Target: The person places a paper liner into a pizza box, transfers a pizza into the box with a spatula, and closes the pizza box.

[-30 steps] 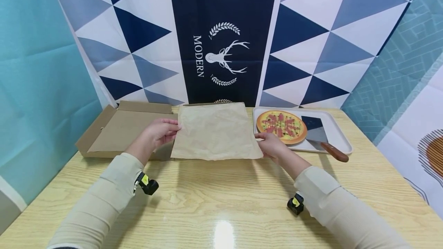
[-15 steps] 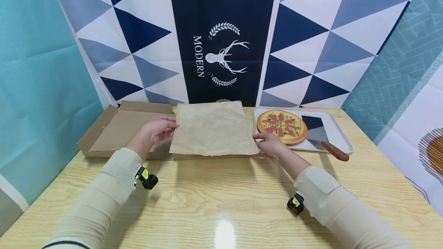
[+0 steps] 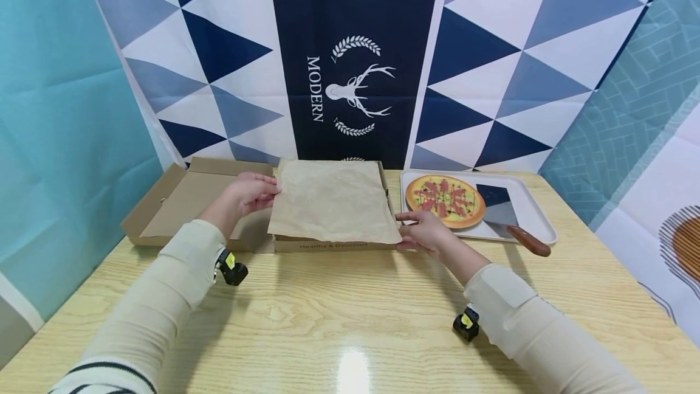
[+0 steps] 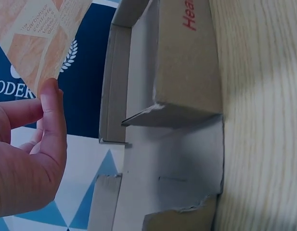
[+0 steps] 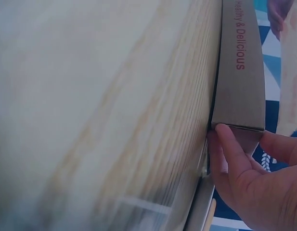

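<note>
My left hand [image 3: 243, 196] pinches the left edge of a tan sheet of parchment paper [image 3: 330, 199] between thumb and fingers. In the left wrist view, print shows on the paper [image 4: 30, 53]. The sheet is held above a cardboard pizza box [image 3: 328, 247], whose front wall reads "Healthy & Delicious". Its lid [image 3: 191, 199] lies folded open to the left. At the box's right front corner is my right hand [image 3: 429, 233]; in the right wrist view its fingers and thumb grip the corner of the box [image 5: 242, 86]. The paper's right front corner hangs beside these fingers. Most of the box's inside is hidden.
To the right stands a white tray [image 3: 538, 211] with a round pizza [image 3: 445, 200] and a wooden-handled spatula [image 3: 528, 240] whose handle sticks out over the front rim. Wood-grain table [image 3: 339, 315] spreads in front. Patterned cloth [image 3: 361, 47] hangs behind.
The paper has shifted back and slightly left, lower over the box, so the front wall's lettering shows. My left hand has moved slightly back; the right hand has barely moved.
</note>
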Motion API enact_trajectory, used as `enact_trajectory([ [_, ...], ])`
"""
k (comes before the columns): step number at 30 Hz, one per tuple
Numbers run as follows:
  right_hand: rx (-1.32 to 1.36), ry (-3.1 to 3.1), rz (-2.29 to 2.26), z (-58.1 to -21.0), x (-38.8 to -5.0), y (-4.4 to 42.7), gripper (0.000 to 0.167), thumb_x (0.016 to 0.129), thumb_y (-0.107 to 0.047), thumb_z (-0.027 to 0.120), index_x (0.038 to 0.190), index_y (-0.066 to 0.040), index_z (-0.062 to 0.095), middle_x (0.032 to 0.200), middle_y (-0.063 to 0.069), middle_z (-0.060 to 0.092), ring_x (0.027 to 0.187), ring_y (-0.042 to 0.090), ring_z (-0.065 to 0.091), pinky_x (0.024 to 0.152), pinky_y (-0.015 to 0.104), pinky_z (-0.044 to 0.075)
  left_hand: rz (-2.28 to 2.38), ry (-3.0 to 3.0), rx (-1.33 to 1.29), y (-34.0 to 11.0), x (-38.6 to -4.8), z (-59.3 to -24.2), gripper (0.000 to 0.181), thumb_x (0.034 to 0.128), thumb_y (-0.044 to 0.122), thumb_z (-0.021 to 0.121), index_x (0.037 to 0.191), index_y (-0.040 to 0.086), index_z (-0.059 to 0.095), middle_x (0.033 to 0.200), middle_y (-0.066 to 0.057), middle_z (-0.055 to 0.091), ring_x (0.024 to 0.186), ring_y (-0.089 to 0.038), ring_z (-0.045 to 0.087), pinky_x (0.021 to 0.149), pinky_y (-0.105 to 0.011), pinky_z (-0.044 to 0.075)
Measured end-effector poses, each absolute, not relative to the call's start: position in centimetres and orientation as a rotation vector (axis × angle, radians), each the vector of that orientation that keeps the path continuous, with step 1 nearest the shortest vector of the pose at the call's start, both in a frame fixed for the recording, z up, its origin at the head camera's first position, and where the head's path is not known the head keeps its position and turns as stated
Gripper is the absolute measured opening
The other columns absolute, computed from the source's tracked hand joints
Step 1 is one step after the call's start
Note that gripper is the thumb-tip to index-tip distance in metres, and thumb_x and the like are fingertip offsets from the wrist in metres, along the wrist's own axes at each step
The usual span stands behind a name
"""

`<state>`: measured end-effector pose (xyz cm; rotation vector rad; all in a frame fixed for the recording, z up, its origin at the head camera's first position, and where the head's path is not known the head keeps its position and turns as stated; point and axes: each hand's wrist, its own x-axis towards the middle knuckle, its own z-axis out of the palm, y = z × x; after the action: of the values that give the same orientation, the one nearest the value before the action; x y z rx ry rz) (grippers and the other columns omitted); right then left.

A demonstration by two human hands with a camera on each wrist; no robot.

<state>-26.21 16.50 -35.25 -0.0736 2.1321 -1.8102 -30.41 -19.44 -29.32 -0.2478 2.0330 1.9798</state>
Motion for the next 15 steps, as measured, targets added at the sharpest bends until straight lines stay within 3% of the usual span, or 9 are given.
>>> enact_trajectory([
  [9,-0.068,2.096,-1.838,-35.3,-26.2,16.6,0.050,0.096,0.005,0.049,0.142,0.015,0.031,0.109,0.020,0.049,0.077,0.014,0.063,0.082,0.034,0.057,1.939,2.103,-0.248,-19.6,-31.2,-28.7,0.012,0.0953,-0.003,0.056,0.106,0.000,0.053,0.069,0.000,0.064,0.057,-0.007,0.063,0.057,-0.020,0.055],
  [15,-0.073,2.096,-1.829,-35.2,-26.2,16.6,0.050,0.097,0.004,0.050,0.142,0.015,0.032,0.104,0.016,0.050,0.078,0.015,0.063,0.081,0.034,0.057,1.927,2.127,-0.214,-19.2,-31.7,-28.3,0.010,0.0954,-0.005,0.054,0.104,-0.002,0.052,0.066,0.001,0.061,0.052,-0.006,0.056,0.056,-0.019,0.054],
])
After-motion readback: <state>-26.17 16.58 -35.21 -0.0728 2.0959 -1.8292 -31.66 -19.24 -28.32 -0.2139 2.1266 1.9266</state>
